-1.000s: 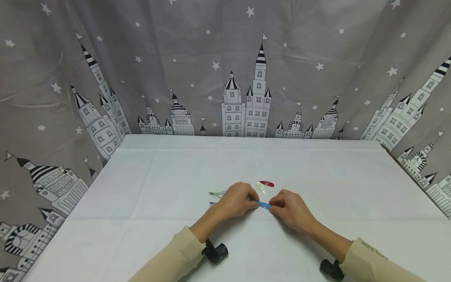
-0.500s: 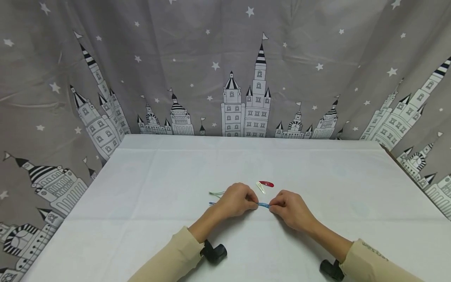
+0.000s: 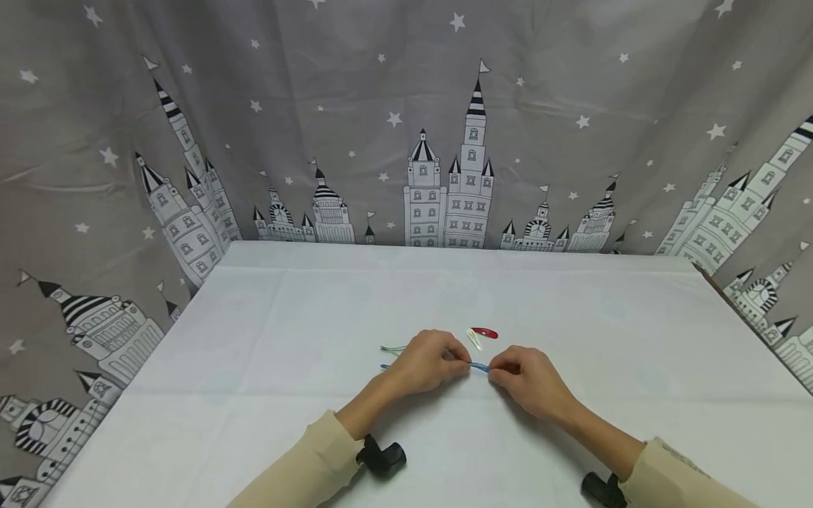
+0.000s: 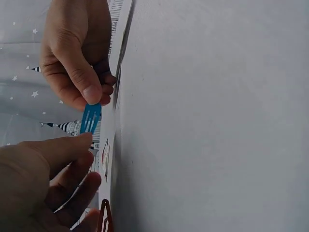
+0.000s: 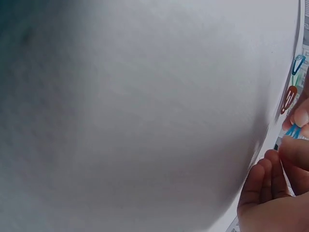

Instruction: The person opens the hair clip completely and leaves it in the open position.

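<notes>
A blue hair clip [image 3: 479, 367] is held between both hands, just above the white table. The left hand [image 3: 427, 361] pinches one end between thumb and finger, and the right hand [image 3: 530, 379] pinches the other. In the left wrist view the blue clip [image 4: 91, 119] shows slots along its face, with the right hand [image 4: 75, 53] above it and the left hand [image 4: 48, 179] below. In the right wrist view only a small part of the blue clip [image 5: 293, 130] appears between the fingertips.
A red clip [image 3: 485, 332] and a pale clip [image 3: 473, 339] lie behind the hands. Green [image 3: 392, 348] and blue [image 3: 384, 366] clip ends show left of the left hand. An orange-red clip [image 5: 289, 99] appears in the right wrist view. A grey printed curtain [image 3: 356, 106] hangs behind the table.
The blue clip has turned from showing its broad face to a narrower edge in the head view. Both hands keep their pinch on it. The head view has shifted slightly.
</notes>
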{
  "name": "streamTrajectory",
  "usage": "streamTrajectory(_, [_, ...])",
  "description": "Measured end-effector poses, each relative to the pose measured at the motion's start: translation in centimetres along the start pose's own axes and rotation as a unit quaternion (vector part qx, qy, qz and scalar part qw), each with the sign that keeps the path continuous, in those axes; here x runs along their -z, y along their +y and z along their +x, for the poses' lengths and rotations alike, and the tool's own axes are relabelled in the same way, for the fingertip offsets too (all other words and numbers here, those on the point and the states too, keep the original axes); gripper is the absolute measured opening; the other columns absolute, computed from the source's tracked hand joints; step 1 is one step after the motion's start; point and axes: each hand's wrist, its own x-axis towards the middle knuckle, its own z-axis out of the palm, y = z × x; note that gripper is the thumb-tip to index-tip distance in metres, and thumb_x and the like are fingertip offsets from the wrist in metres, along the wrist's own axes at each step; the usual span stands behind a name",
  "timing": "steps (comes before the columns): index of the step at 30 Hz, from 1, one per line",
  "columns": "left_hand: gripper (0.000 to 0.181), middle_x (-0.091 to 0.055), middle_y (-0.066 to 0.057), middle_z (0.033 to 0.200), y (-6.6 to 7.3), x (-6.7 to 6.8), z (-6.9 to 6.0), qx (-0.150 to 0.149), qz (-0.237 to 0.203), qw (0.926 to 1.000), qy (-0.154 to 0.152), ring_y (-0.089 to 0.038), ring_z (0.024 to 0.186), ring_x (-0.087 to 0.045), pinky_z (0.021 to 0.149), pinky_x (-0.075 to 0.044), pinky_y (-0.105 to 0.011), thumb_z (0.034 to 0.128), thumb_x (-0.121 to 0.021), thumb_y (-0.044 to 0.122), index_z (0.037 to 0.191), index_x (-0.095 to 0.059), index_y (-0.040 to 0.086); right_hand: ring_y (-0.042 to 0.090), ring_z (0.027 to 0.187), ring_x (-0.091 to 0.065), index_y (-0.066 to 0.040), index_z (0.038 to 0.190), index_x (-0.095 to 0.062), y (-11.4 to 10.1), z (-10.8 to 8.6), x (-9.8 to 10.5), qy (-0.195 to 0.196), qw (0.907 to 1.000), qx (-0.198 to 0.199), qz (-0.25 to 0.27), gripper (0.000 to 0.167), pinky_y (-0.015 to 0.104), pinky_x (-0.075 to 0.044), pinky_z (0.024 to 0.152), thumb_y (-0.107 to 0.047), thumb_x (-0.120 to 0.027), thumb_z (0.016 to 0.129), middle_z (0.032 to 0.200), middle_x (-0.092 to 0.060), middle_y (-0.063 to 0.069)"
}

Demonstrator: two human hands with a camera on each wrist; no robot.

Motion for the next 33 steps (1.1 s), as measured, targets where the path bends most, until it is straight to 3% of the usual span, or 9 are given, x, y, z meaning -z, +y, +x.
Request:
streamTrajectory(11, [0.004,-0.071,0.011,0.082,0.0,1.0,-1.4,-0.026,-0.039,0.9982,0.039,-0.006,0.081,-0.06,0.073,-0.047,-0.026,0.0884,-0.074,0.013,0.088,-0.078,0.012,0.015,0.079,-0.059,-0.002,0.096,-0.076,-0.9,-0.2,-0.3,-0.002,0.9974,0.059,0.041,0.01,0.026,-0.05,0.072,-0.001,-0.069,0.09,0.088,-0.068,0.003])
streamTrajectory(19, [0.004,-0.072,0.012,0.085,0.3,1.6,-3.0,-0.025,-0.08,0.9949,0.058,-0.009,0.093,-0.063,0.084,-0.049,-0.036,0.0883,-0.074,0.014,0.09,-0.078,0.012,0.015,0.083,-0.061,-0.001,0.099,-0.073,-2.1,-0.8,-1.1,-0.013,0.9955,0.073,0.058,0.011,0.028,-0.052,0.076,0.001,-0.063,0.093,0.092,-0.068,0.003])
streamTrajectory(25, [0.005,-0.07,0.016,0.083,0.4,2.1,-4.3,-0.025,-0.098,0.9941,0.04,-0.015,0.101,-0.064,0.092,-0.047,-0.04,0.0873,-0.075,0.011,0.09,-0.077,0.014,0.013,0.081,-0.059,-0.006,0.098,-0.072,-2.8,-1.7,-1.8,-0.014,0.9916,0.111,0.065,0.011,0.028,-0.05,0.073,-0.001,-0.062,0.095,0.09,-0.066,0.0])
streamTrajectory(30, [0.006,-0.071,0.013,0.082,0.4,2.4,-5.0,-0.044,-0.094,0.9939,0.037,-0.028,0.12,-0.059,0.104,-0.04,-0.046,0.0866,-0.075,0.009,0.092,-0.077,0.011,0.011,0.078,-0.057,-0.009,0.096,-0.071,-3.3,-2.1,-2.2,-0.003,0.9887,0.135,0.065,0.012,0.027,-0.047,0.068,-0.002,-0.062,0.095,0.085,-0.064,-0.001])
streamTrajectory(33, [0.011,-0.072,0.009,0.082,0.5,2.5,-5.4,-0.056,-0.076,0.9945,0.044,-0.028,0.12,-0.059,0.103,-0.041,-0.046,0.0865,-0.075,0.009,0.097,-0.077,0.007,0.01,0.076,-0.056,-0.01,0.094,-0.071,-3.4,-2.3,-2.4,0.003,0.9882,0.14,0.063,0.013,0.027,-0.046,0.067,-0.001,-0.062,0.095,0.082,-0.063,-0.001])
